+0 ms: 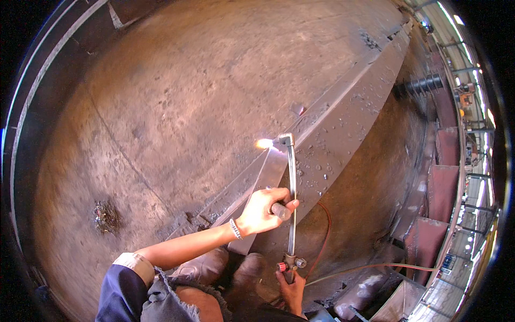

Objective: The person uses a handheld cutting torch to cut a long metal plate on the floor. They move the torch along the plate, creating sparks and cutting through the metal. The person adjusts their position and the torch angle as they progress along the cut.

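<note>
My right hand is wrapped round the handle of a gas cutting torch, just below its red and grey valve knobs. The torch's metal tubes run away from me to an angled head, where a bright flame points left. The flame is at the edge of a long steel beam. My left hand is closed round a short, dull cylindrical bar, whose round end shows. Its thumb lies against the torch tubes. A narrow steel strip slopes from the flame toward my feet.
Small bits of slag lie on the beam. A reddish hose curves beside the torch, and a paler hose runs right. Dark red steel pieces stand at right, near a black coil. A debris heap sits on the floor at left.
</note>
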Available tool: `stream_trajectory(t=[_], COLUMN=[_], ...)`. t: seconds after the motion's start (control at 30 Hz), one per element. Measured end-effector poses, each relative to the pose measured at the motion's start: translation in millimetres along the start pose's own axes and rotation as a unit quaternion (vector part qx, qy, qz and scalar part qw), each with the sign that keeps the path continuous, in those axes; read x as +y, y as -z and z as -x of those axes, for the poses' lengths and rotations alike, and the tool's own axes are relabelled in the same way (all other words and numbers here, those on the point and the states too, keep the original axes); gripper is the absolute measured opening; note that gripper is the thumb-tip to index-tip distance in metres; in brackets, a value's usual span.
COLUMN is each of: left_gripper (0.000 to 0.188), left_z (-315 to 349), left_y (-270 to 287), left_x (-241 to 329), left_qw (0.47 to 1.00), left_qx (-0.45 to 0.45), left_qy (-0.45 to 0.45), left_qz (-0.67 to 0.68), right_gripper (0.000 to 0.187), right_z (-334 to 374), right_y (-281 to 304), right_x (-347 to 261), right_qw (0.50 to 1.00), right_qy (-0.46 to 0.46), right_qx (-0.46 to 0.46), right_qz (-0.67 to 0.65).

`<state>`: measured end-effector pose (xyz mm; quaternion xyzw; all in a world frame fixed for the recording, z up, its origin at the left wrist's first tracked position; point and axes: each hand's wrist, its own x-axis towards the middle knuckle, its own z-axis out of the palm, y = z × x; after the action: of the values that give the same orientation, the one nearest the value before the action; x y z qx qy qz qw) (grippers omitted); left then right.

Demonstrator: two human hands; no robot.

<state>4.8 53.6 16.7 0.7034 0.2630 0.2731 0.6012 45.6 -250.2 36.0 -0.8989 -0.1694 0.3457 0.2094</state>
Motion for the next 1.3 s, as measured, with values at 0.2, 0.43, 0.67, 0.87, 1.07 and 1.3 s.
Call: stream_trajectory(t=[0.2,0.43,0.67,0.87,1.07,1.3], left_gripper=[0.034,0.040,0.032,0.032,0.034,0.036], left_z=[37,51,38,35,31,29], left_y=[2,0,-8,-4,-1,-2], left_x=[-19,-16,-15,-11,-8,-11], left_qw=[0.989,0.973,0.953,0.945,0.937,0.933], left_qx=[0.120,-0.058,-0.108,-0.112,-0.125,-0.126], left_qy=[0.070,0.224,0.268,0.287,0.314,0.323], left_qz=[-0.045,0.021,0.089,0.113,0.093,0.097], right_gripper=[0.025,0.023,0.022,0.022,0.025,0.024], right_z=[11,15,20,21,18,18], right_y=[-2,-13,-20,-19,-16,-16], right_x=[-25,-22,-7,-15,-22,-28], right_qw=[1.000,0.999,0.999,0.999,0.999,0.999], right_qy=[-0.005,-0.005,-0.003,-0.003,-0.002,-0.010], right_qx=[0.024,0.038,0.044,0.037,0.035,0.039], right_qz=[0.000,-0.013,-0.002,0.003,0.036,0.036])
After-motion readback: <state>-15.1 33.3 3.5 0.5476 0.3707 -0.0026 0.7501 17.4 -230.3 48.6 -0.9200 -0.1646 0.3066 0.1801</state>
